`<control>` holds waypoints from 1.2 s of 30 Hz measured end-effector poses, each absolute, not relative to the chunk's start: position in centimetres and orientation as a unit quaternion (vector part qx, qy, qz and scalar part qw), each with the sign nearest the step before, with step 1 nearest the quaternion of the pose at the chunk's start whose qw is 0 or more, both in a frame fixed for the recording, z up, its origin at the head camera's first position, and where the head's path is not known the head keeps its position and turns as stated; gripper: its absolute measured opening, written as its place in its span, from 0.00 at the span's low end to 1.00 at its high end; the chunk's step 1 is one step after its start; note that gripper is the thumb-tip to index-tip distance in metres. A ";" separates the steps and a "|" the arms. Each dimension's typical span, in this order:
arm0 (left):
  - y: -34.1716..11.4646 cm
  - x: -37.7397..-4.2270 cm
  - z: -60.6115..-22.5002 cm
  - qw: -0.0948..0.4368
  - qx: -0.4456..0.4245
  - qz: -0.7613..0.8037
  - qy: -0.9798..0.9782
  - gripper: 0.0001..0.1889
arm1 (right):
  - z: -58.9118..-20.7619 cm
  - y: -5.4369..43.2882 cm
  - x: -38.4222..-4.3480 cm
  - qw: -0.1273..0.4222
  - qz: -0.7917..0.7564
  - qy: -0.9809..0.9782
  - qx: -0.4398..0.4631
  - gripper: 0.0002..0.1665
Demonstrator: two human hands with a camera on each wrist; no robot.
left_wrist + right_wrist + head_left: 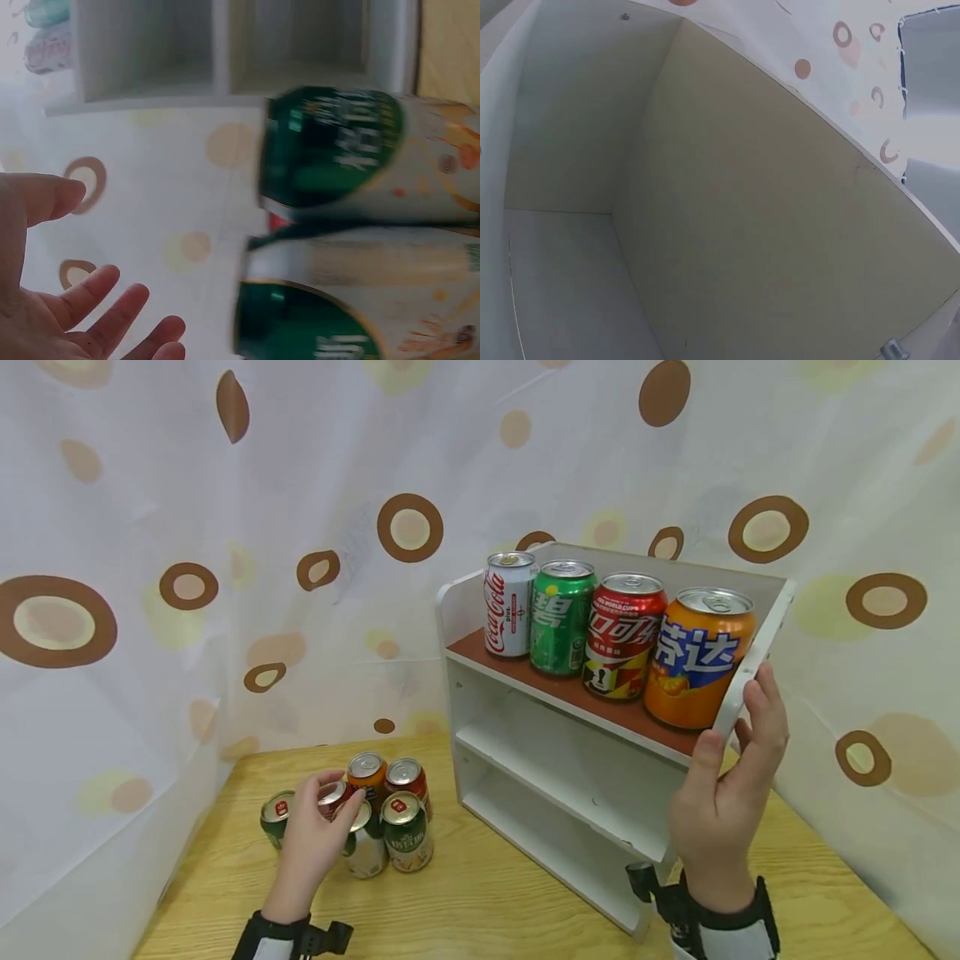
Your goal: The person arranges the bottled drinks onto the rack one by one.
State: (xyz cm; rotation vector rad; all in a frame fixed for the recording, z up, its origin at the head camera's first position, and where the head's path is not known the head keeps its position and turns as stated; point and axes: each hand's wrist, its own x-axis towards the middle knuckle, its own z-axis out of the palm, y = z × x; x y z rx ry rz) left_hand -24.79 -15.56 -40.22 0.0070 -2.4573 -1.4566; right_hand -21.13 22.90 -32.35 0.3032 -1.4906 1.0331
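My left hand (315, 827) is over the cluster of cans on the table, thumb and fingers spread apart. In the left wrist view, nothing shows between them, and two green-and-white cans (330, 154) stand close by. Around this hand are a dark red can (330, 795), a green can (276, 810), an orange can (366, 768), another red can (406, 772) and a green-and-white can (407, 837). My right hand (727, 810) holds the side panel of a white shelf (540, 743), thumb at its front edge and fingers along its outer side.
On the shelf's brown top stand a white Coca-Cola can (507, 614), a green Sprite can (561, 627), a red Coca-Cola can (624, 643) and an orange Fanta can (697, 664). Two lower tiers lie beneath. A patterned curtain (315, 460) hangs behind the wooden table (480, 902).
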 end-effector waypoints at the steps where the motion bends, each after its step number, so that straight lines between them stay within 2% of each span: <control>1: -15.7 -24.7 -40.8 0.146 0.003 -0.494 -0.857 0.27 | -32.4 22.9 -21.1 0.604 0.446 -0.647 0.131 0.25; 8: -16.0 -25.0 -43.9 0.167 0.029 -0.424 -0.890 0.33 | -32.7 22.9 -21.0 0.595 0.448 -0.654 0.130 0.26; 16: -16.1 -25.1 -45.3 0.151 0.060 -0.436 -0.885 0.38 | -32.6 22.9 -21.1 0.600 0.447 -0.651 0.134 0.27; 24: -15.7 -25.3 -46.5 0.099 0.074 -0.437 -0.891 0.41 | -32.4 22.9 -21.2 0.607 0.442 -0.648 0.130 0.26; 30: -15.3 -25.5 -47.3 0.105 0.077 -0.440 -0.889 0.46 | -32.4 22.9 -21.2 0.605 0.444 -0.649 0.128 0.25; 36: -15.2 -25.4 -47.9 0.088 0.100 -0.429 -0.893 0.48 | -32.4 22.9 -21.2 0.607 0.444 -0.647 0.129 0.25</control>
